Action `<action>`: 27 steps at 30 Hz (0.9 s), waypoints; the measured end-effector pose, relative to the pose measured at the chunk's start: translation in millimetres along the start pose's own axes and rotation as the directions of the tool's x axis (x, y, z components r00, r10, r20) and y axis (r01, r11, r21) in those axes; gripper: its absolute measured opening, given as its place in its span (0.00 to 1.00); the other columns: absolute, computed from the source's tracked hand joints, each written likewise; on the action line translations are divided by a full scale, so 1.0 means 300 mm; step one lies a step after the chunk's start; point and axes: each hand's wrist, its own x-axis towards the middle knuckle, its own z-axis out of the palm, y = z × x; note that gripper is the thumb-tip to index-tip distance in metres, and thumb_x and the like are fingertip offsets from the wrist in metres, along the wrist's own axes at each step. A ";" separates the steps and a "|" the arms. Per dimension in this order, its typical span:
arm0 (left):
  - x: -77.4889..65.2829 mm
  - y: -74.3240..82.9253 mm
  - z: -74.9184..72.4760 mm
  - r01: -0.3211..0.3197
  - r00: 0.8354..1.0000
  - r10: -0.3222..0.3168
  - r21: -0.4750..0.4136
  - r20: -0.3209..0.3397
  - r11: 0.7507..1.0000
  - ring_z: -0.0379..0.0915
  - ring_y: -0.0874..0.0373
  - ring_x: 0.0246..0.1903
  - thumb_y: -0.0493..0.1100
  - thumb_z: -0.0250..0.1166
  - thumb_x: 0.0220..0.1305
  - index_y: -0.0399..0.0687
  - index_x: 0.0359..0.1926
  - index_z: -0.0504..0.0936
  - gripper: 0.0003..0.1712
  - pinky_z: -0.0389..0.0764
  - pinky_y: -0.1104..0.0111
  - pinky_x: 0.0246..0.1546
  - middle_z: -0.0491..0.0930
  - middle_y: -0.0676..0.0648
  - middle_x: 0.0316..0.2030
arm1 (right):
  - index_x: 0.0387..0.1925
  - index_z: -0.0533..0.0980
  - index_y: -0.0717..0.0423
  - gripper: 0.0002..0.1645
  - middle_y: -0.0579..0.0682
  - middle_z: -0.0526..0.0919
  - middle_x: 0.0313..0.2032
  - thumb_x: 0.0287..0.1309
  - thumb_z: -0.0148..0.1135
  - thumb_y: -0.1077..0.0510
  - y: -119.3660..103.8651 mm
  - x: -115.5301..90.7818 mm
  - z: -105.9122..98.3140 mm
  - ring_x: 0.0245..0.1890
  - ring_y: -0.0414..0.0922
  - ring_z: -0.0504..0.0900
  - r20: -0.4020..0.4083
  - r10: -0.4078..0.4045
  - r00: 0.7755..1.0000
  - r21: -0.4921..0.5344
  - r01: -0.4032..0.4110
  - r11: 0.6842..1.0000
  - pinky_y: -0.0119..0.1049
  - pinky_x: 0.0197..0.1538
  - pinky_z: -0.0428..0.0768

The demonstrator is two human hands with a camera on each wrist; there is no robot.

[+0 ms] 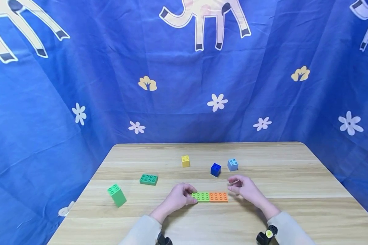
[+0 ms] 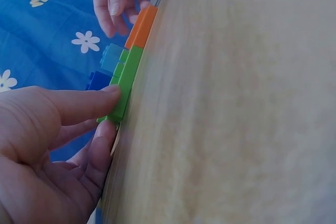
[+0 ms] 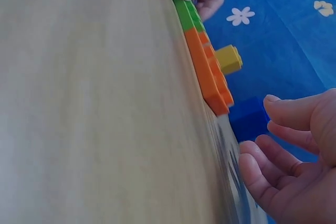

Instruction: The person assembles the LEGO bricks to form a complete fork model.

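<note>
While L hand pinches lime brick, R hand sits relaxed nr orange brick.

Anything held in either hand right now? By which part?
Left hand pinches the lime-green rectangular plastic brick by its left end, away from the adjoining orange rectangular plastic brick. Right hand holds nothing.

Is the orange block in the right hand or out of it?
Out of it. The right wrist view shows a gap between the orange block and the right hand.
</note>
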 end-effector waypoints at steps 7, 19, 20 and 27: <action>-0.001 0.003 0.000 -0.001 1.000 0.001 -0.004 -0.003 1.000 0.68 0.58 0.28 0.37 0.74 0.43 0.40 0.39 0.80 0.19 0.72 0.73 0.27 0.75 0.47 0.30 | 0.49 0.73 0.68 0.23 0.58 0.79 0.41 0.52 0.66 0.63 0.034 0.048 -0.037 0.36 0.47 0.78 -0.137 0.038 0.990 -0.012 -0.040 0.999 0.35 0.31 0.81; 0.001 -0.002 0.000 -0.004 1.000 0.004 -0.008 0.004 1.000 0.68 0.58 0.28 0.37 0.74 0.42 0.40 0.39 0.81 0.19 0.72 0.73 0.27 0.75 0.47 0.30 | 0.55 0.68 0.70 0.27 0.65 0.76 0.44 0.53 0.64 0.66 0.075 0.108 -0.086 0.37 0.50 0.77 -0.252 0.038 0.967 -0.018 -0.044 0.999 0.31 0.33 0.81; 0.001 -0.002 0.000 -0.003 1.000 0.003 -0.009 0.005 1.000 0.68 0.58 0.28 0.37 0.74 0.42 0.40 0.39 0.81 0.19 0.72 0.73 0.27 0.75 0.47 0.29 | 0.55 0.68 0.71 0.28 0.65 0.76 0.44 0.53 0.64 0.66 0.076 0.111 -0.089 0.38 0.51 0.77 -0.254 0.038 0.966 -0.017 -0.043 0.999 0.31 0.34 0.81; 0.002 -0.004 -0.001 0.000 1.000 0.000 -0.006 0.010 1.000 0.68 0.58 0.28 0.37 0.74 0.43 0.40 0.39 0.81 0.19 0.73 0.73 0.27 0.75 0.47 0.30 | 0.58 0.66 0.70 0.30 0.66 0.73 0.48 0.55 0.63 0.64 0.076 0.140 -0.105 0.42 0.54 0.76 -0.260 0.046 0.965 -0.021 -0.053 0.998 0.32 0.36 0.81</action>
